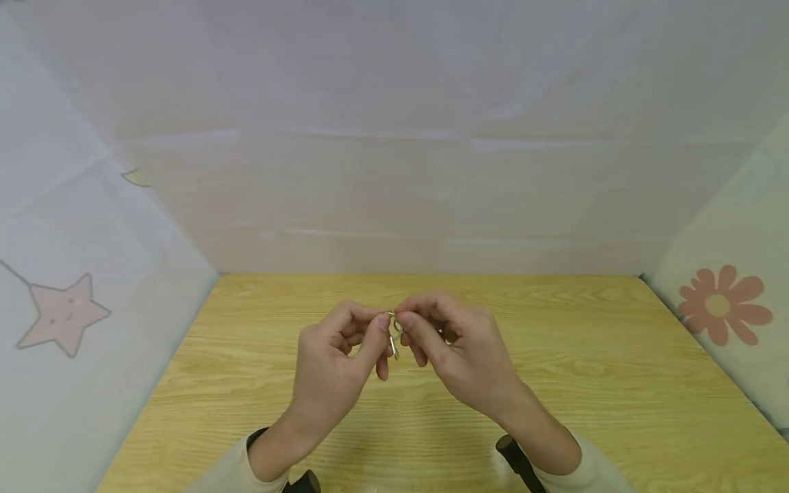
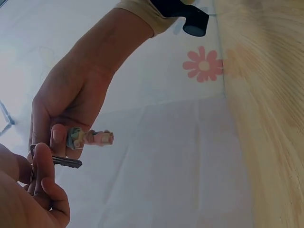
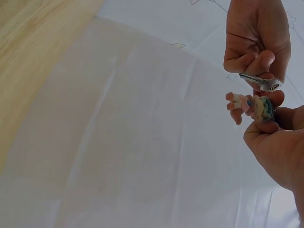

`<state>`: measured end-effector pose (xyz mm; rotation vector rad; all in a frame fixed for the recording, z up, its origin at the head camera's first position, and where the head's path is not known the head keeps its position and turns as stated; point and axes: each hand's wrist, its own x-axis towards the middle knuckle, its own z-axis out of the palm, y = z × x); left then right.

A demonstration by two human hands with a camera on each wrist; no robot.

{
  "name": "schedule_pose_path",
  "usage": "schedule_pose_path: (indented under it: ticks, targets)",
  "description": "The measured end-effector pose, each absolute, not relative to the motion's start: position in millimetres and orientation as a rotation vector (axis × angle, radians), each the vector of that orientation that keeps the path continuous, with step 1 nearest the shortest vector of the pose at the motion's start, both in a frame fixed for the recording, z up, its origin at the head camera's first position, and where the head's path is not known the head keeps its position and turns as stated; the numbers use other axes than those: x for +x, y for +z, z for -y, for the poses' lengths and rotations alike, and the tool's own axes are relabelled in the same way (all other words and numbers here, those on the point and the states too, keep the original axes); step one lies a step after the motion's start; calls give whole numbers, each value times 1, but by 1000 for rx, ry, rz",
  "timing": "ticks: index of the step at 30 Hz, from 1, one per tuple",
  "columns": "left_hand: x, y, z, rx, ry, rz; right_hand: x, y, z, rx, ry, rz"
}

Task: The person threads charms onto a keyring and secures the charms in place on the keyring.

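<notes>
Above the table my left hand (image 1: 333, 366) and right hand (image 1: 471, 359) meet at the fingertips. Between them shows a small metal ring (image 1: 397, 326), pinched from both sides by thumbs and index fingers. A silver key (image 2: 68, 162) hangs at the left fingers, its toothed blade pointing down to the table. At the right fingers dangles a small figurine charm (image 3: 256, 108) with a blue-green top and a pinkish body. In the head view the right fingers hide most of the charm. The fingertips cover part of the ring.
A wood-grain table (image 1: 573, 383) lies beneath both hands. Pale cloth walls surround it, with a pink star (image 1: 64, 315) on the left and a red flower (image 1: 724, 305) on the right. Black straps with small cameras (image 1: 518, 459) sit at both wrists.
</notes>
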<state>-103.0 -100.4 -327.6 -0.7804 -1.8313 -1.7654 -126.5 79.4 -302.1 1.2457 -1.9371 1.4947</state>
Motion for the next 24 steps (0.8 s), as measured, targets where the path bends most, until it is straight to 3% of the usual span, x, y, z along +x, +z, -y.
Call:
schedule_pose_path:
  ticks: [12, 24]
  targets:
    - [-104, -312, 118, -767, -1745, 2241, -135, -298, -96, 1444, 1346, 2038]
    - [-101, -312, 112, -659, -1938, 1931, -126, -296, -88, 1513, 817, 1745]
